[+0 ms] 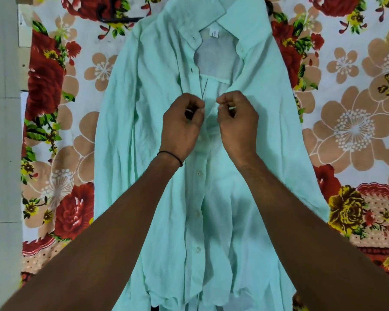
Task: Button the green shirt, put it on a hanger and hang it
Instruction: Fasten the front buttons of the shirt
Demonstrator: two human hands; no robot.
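the green shirt (144, 131) lies lengthwise on the floral bedsheet (346, 131), collar pointing away from the person. left hand (182, 124) and right hand (238, 122) each pinch a placket edge mid-chest.

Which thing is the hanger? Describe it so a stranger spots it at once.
Start at the green shirt spread on the floral bedsheet. Go to its collar, then just left of that shoulder: the hanger pokes out there. It is the only thin black curved piece among the printed flowers.

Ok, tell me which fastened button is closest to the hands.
The top fastened button, on the placket between the two wrists, just below the left hand. The other three sit farther down the green shirt.
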